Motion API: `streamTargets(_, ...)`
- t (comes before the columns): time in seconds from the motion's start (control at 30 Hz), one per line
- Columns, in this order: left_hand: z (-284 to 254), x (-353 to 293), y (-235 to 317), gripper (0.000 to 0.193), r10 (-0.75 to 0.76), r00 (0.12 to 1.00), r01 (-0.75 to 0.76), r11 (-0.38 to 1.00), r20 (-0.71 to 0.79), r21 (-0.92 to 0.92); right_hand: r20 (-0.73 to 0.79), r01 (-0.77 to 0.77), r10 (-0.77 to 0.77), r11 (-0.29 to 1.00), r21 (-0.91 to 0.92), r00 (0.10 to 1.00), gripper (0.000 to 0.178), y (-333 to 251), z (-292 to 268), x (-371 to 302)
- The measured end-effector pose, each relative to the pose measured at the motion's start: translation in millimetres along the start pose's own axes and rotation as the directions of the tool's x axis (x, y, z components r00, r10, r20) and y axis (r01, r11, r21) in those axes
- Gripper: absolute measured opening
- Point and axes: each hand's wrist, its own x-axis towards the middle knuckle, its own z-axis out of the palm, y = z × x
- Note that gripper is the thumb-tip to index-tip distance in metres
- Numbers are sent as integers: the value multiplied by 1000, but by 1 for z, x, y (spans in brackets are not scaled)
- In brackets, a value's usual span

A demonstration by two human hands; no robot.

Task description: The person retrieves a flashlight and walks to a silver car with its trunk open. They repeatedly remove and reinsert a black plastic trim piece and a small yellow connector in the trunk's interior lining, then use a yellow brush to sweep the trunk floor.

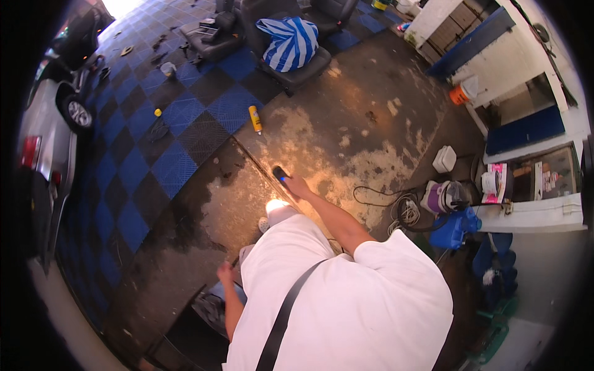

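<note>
My right hand (298,187) is wrapped round a dark, oblong handheld flashlight (280,174) with a small blue glow on it. Its end points forward over the concrete floor. A bright patch of light falls on my leg (278,206) and the floor around it. My left hand (227,272) hangs low at my left side with nothing visible in it, its fingers loosely apart. Next to that arm are a grey cloth-like bundle (209,310) and a dark surface. Ahead of my right hand a yellow spray can (255,119) lies on the floor.
Black car seats (304,69) stand ahead, one bearing a blue-and-white striped bag (288,43). A silver car (59,117) is at left on blue and black tiles. At right are a purple-and-white vacuum cleaner (444,196), coiled cable (408,211), a blue canister (455,229) and an orange bucket (459,94).
</note>
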Motion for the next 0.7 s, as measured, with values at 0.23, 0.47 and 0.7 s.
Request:
streamTargets(0.23, -148, 244, 248, 25, 181, 924, -289, 907, -336, -308, -99, -321, 349, 920, 224, 932, 33, 29, -8, 52)
streamTargets(0.47, -106, 331, 268, 18, -279, 949, 181, 861, -144, -474, 47, -300, 298, 919, 256, 953, 35, -159, 81, 290)
streamTargets(0.7, -42, 345, 314, 24, -415, 905, 403, 907, -91, -123, 385, 145, -101, 986, -87, 917, 32, -470, 249, 536)
